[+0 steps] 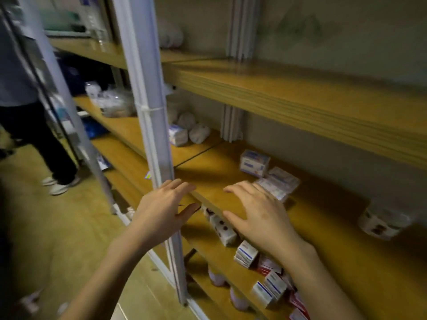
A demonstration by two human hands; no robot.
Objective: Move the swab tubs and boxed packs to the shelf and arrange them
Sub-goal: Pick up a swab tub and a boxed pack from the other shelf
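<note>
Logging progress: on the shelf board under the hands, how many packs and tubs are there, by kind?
Boxed packs: 2, an upright pack and a flat pack beside the right hand
Tubs: 1, a tub at the right
Total: 3
Both hands are empty; the left hand is at the board's edge.

Bare forearms (129, 257), no sleeves
</note>
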